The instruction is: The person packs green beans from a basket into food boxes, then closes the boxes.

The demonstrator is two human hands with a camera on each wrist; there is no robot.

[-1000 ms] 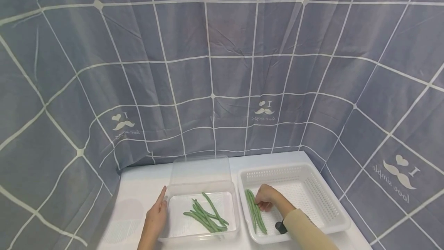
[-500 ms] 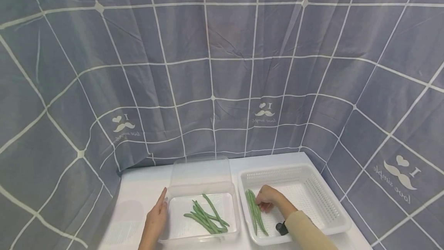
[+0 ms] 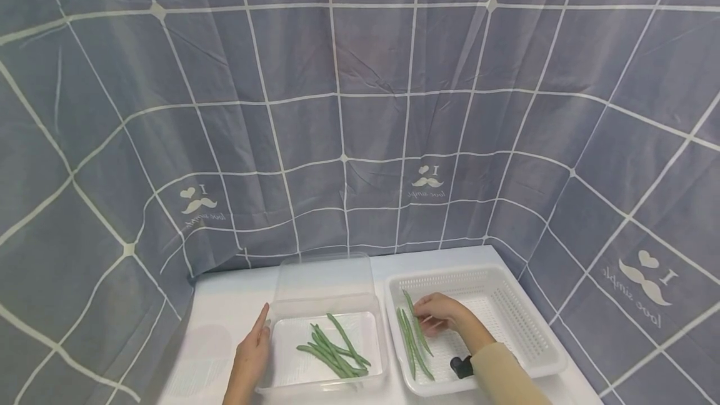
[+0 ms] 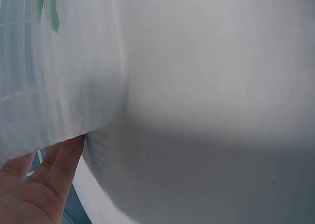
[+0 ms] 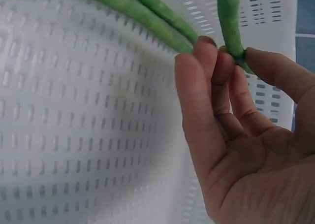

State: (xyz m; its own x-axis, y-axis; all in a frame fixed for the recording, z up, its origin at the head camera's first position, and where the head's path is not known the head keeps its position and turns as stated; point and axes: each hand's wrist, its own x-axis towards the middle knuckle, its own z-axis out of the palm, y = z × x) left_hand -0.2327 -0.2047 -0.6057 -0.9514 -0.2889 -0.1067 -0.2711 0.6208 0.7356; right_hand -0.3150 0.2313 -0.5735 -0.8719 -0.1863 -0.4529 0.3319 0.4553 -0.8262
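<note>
My right hand (image 3: pixel 441 314) is inside the white perforated basket (image 3: pixel 525 308). Between thumb and fingertips it pinches one green bean (image 5: pixel 229 22), whose lower end shows in the right wrist view. Other green beans (image 3: pixel 409 345) lie along the basket's left wall, beside that hand. On the left, my left hand (image 3: pixel 251 349) touches the side of a clear plastic container (image 3: pixel 289 375) with extended fingers; the left wrist view shows the fingertips (image 4: pixel 71 145) at the container's edge. Several green beans (image 3: pixel 334 355) lie in a loose pile inside this container.
A clear flat lid (image 3: pixel 326 277) lies behind the container on the white table (image 3: pixel 197 317). A grey checked curtain (image 3: pixel 371 124) surrounds the table at the back and sides. A small black device (image 3: pixel 461 366) sits at my right wrist.
My right hand has lifted one green bean away from the others in the basket, shifting it slightly up and right. The left hand and the container stay where they were.
</note>
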